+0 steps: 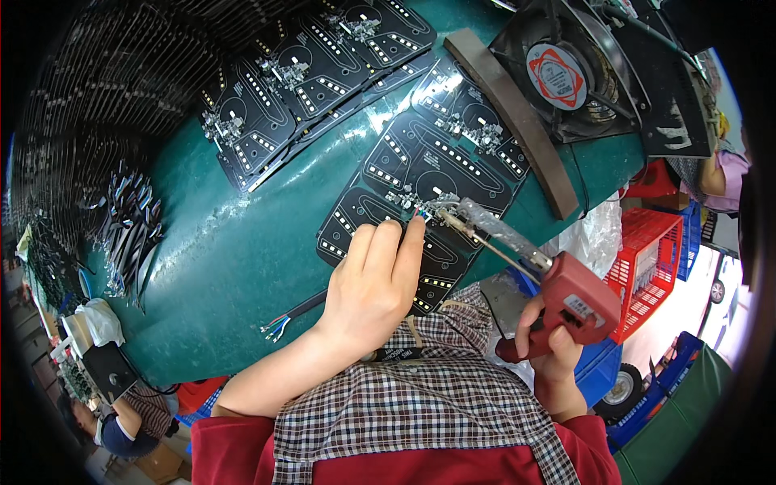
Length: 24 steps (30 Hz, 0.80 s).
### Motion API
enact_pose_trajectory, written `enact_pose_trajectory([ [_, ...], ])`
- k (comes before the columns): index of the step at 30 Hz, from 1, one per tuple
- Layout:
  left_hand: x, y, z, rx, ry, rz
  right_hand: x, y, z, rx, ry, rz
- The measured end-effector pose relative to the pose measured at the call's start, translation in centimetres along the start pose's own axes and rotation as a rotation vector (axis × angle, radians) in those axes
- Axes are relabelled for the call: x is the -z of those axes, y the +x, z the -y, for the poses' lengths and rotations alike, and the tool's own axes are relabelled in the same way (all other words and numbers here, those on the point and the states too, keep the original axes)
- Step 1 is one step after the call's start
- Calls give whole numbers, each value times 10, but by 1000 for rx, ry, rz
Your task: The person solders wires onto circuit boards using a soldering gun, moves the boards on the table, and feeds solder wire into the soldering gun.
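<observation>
My left hand (372, 279) rests over a black circuit board panel (356, 210), with its thumb side hidden from above. Its fingertips pinch the coloured wires (422, 215) of a black cable (307, 304) at a cluster of small parts on the board. The cable's other end, with its wires fanned out, pokes out beside my left wrist. My right hand (550, 347) grips a red soldering gun (575, 301) by its handle. The gun's metal tip and thin feed tube reach the same cluster, close to my left fingertips. Small white LEDs dot the panel.
More black panels (303, 77) lie at the back of the green table (218, 267). A bundle of cut cables (133, 230) sits at left. A curved brown bar (517, 121) and a black fan (566, 69) stand at right. Red crates (647, 263) and other people are beyond.
</observation>
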<state>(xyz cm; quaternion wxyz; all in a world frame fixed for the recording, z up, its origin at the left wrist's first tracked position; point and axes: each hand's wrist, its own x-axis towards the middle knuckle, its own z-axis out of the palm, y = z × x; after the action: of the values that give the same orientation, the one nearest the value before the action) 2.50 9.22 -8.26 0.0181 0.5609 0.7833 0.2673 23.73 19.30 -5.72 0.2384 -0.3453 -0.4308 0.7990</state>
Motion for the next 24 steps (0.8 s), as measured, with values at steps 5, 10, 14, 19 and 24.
enact_pose_trajectory([
  [5, -3, -1, 7, -94, 38, -1, 6, 7, -2, 33, 65, 57],
  [10, -1, 1, -1, -10, -19, -7, 4, 8, 2, 18, 132, 26],
  [14, -2, 1, 0, -19, -23, -22, 4, 11, 2, -13, 176, -40],
  [19, -6, 3, -1, -46, 22, -7, 8, 11, 3, 41, 228, 17],
  [24, -4, 4, -3, -5, 44, -24, 0, 23, 10, -52, 452, 100],
])
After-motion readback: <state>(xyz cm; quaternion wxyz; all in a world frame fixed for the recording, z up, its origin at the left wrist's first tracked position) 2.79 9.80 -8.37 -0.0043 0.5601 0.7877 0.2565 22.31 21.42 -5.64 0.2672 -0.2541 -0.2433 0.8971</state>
